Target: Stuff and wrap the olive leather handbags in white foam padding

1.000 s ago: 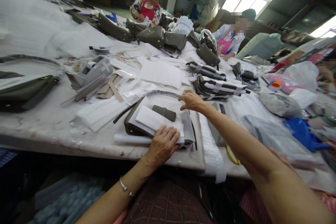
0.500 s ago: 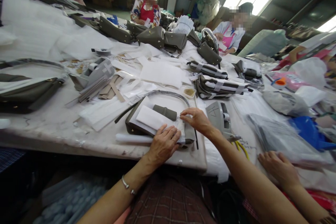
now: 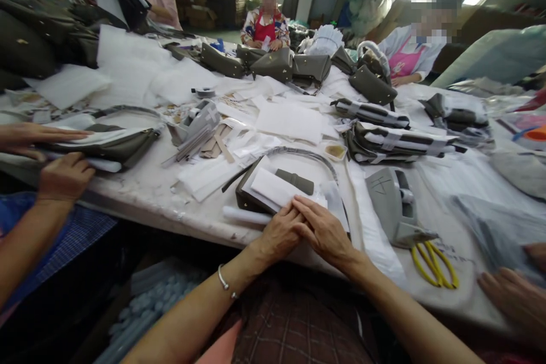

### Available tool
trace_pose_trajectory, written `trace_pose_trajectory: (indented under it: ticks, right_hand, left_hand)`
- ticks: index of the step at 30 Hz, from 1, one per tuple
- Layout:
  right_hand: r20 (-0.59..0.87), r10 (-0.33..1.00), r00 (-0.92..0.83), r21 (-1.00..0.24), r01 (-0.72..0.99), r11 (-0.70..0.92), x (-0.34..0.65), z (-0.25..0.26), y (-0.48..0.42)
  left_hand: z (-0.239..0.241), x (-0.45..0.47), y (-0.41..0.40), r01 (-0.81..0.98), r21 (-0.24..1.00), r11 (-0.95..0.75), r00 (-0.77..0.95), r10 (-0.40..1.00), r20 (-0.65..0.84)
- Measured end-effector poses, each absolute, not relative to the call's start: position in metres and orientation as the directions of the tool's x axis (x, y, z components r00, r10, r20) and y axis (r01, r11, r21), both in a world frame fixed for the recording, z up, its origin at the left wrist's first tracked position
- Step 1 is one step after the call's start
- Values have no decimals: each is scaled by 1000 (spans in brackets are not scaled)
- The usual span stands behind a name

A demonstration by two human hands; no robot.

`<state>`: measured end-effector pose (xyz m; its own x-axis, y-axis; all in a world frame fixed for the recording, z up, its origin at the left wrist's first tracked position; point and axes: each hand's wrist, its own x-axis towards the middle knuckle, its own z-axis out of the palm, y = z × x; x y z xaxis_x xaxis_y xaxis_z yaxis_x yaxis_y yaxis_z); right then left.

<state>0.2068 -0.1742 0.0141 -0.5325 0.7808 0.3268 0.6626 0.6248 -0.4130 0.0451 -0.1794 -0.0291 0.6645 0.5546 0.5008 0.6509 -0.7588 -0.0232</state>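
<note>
A dark olive handbag [image 3: 245, 192] lies flat at the table's front edge, its wrapped handle [image 3: 305, 152] curving behind it. A folded white padding sheet [image 3: 275, 187] rests on it, beside an olive tab [image 3: 295, 181]. My left hand [image 3: 285, 233] lies over the bag's near edge with its fingers stretched out. My right hand [image 3: 326, 231] is laid beside it, fingers extended and touching the left fingers. Thin white sheet [image 3: 336, 205] shows past my right hand. A white foam roll [image 3: 245, 215] sits along the bag's front. What lies under my palms is hidden.
On the right stand a grey tape dispenser [image 3: 392, 205] and yellow-handled scissors [image 3: 435, 267]. Wrapped bags [image 3: 396, 145] lie behind. A co-worker's hands [image 3: 63, 173] work on another bag at left; another co-worker's hand [image 3: 507, 296] is at right. Card strips [image 3: 217, 145] lie left of the handle.
My right hand has come down from the bag's right side to meet my left hand at the near edge. The view has swung left, bringing a co-worker's hands into sight.
</note>
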Motion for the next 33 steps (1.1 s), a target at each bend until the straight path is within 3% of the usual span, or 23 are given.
trace_pose_trajectory:
  ticks: [7,13,18,25,29,33]
  right_hand:
    - [353,679,-644,-128,685,717,215,1,-172]
    - [362,617,-699,-174,600,781,235,16,-142]
    - [333,612,-718,-203,579,790,205,24,-144]
    - [287,638,-714,-143,627,766,177,-2,-154]
    - [332,637,-696,-132,635,761,176,-13,-155]
    - [383,662,-644,-128,673,729,170,-21,-159]
  left_hand:
    - [9,-64,-172,796,-49,-603,561,707,431]
    - [-1,-71,-165,783,120,-611,498,730,469]
    - [-10,-34,-184,811,137,-568,450,756,475]
    - [4,-45,-183,770,254,-585,488,797,356]
    - [-7,-41,-180,829,212,-518,435,834,339]
    - [-32,-34,-188,854,74,-515,423,770,478]
